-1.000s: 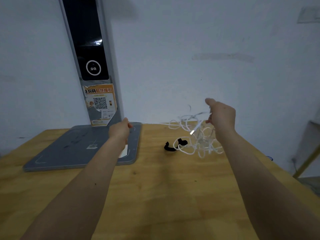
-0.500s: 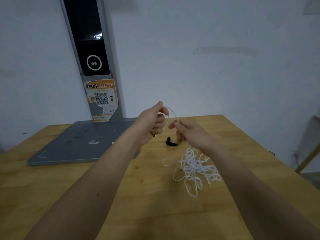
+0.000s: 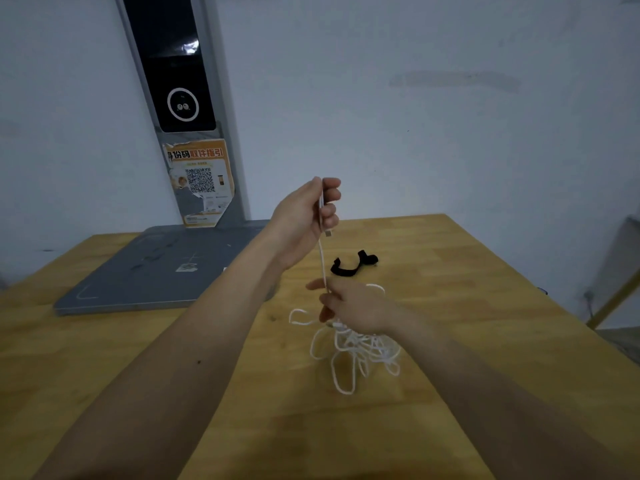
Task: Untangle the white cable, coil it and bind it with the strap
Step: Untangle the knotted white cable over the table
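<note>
**Two hands draw one cable end up out of a tangle**

The left hand [image 3: 304, 216] is raised above the surface, its grip closed on the cable [image 3: 349, 344] just behind the plug [image 3: 328, 233], which pokes out below the fingers. A single straight strand runs down from there to the right hand [image 3: 353, 308], whose grip pinches it between thumb and fingers. Below and around that hand the rest of the cable lies in a loose heap of loops on the wooden surface [image 3: 467, 271]. The black strap [image 3: 351, 266] lies curled just beyond the heap, untouched.

The cable looks thin, light and limp, likely smooth enough to slide through a loose pinch. The plug end seems the surest hold, feeding the strand through the other hand so loops fall free; hard pulling could tighten knots.
</note>
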